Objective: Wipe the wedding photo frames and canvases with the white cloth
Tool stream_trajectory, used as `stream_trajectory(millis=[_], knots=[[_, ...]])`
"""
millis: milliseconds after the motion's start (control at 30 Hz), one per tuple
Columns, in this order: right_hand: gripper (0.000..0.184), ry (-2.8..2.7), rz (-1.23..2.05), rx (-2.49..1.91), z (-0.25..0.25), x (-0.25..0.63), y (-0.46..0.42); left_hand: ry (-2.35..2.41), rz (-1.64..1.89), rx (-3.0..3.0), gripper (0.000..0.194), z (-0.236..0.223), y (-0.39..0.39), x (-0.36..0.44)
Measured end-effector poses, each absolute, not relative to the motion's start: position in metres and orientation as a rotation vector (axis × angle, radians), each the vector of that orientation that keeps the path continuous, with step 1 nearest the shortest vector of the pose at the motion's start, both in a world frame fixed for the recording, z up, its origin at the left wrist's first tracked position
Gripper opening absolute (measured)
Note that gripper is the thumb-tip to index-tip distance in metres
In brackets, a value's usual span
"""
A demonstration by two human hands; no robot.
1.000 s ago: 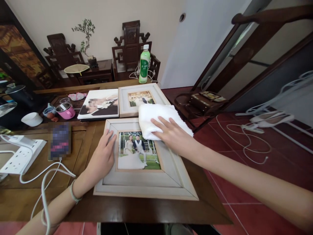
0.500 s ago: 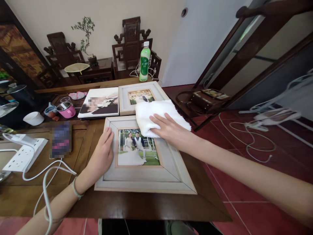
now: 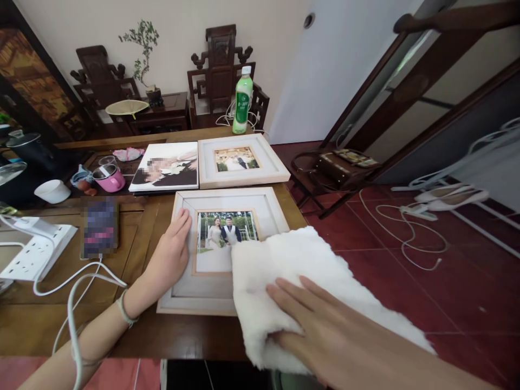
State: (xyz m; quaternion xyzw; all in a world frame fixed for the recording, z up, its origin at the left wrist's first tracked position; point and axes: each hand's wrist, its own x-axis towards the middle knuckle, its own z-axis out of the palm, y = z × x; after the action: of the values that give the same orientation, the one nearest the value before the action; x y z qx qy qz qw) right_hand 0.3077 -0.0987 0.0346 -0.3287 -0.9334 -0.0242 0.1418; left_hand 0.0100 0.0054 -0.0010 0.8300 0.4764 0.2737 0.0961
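Note:
A pale wooden picture frame (image 3: 227, 197) with a photo of two people lies flat near the table's front edge. My left hand (image 3: 173, 254) grips its left border, fingers together on top and thumb hidden. Under my right hand (image 3: 314, 319) is a folded white towel (image 3: 280, 254), held with the thumb tucked into its near fold. The towel covers the frame's lower right part and hangs out past the table edge. Just behind lie a second picture frame (image 3: 206, 162) and a photo panel (image 3: 182, 176), side by side.
A green bottle (image 3: 242, 105) stands at the back of the table. To the left are a pink cup (image 3: 114, 181), a white cup (image 3: 52, 192), a phone (image 3: 99, 227) and a power strip (image 3: 40, 252) with white cables. On the right, a bag (image 3: 339, 165) rests on a chair.
My right hand has drawn the towel from the frame's upper right corner toward me, down over the lower right side. My left hand has stayed on the left border.

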Motion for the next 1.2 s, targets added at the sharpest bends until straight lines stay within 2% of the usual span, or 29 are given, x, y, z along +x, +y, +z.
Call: stream_trajectory(millis=[100, 200, 333, 500, 600, 767, 900, 967, 1067, 1200], knots=[[0.018, -2.673, -0.098, -1.030, 0.032, 0.304, -0.092, 1.420, 0.792, 2.473, 0.065, -0.002, 0.006, 0.009], [0.041, -2.742, -0.117, -1.068, 0.036, 0.305, -0.054, 1.432, 0.784, 2.493, 0.065, -0.004, 0.005, 0.008], [0.067, -2.720, -0.297, -1.245, 0.043, 0.312, 0.017, 1.461, 0.822, 2.497, 0.064, -0.008, 0.005, 0.008], [0.066, -2.789, -0.374, -1.259, 0.046, 0.311, 0.063, 1.459, 0.854, 2.478, 0.060, -0.010, 0.007, 0.006], [0.066, -2.842, -0.368, -1.158, 0.044, 0.308, 0.048, 1.450, 0.860, 2.483, 0.058, -0.010, 0.009, 0.005], [0.074, -2.710, -0.148, -1.072, 0.056, 0.326, 0.003, 1.421, 0.849, 2.533, 0.059, -0.008, 0.010, 0.003], [0.059, -2.542, -0.253, -1.172, 0.071, 0.350, 0.001, 1.435, 0.812, 2.542, 0.058, -0.005, 0.010, 0.002], [0.055, -2.571, -0.332, -1.112, 0.069, 0.352, 0.008, 1.449, 0.798, 2.534, 0.057, -0.003, 0.009, 0.003], [0.058, -2.719, -0.336, -1.055, 0.055, 0.342, 0.016, 1.457, 0.794, 2.516, 0.059, -0.002, 0.008, 0.005], [0.062, -2.795, -0.302, -1.196, 0.042, 0.320, 0.024, 1.491, 0.770, 2.477, 0.064, -0.003, 0.006, 0.008]])
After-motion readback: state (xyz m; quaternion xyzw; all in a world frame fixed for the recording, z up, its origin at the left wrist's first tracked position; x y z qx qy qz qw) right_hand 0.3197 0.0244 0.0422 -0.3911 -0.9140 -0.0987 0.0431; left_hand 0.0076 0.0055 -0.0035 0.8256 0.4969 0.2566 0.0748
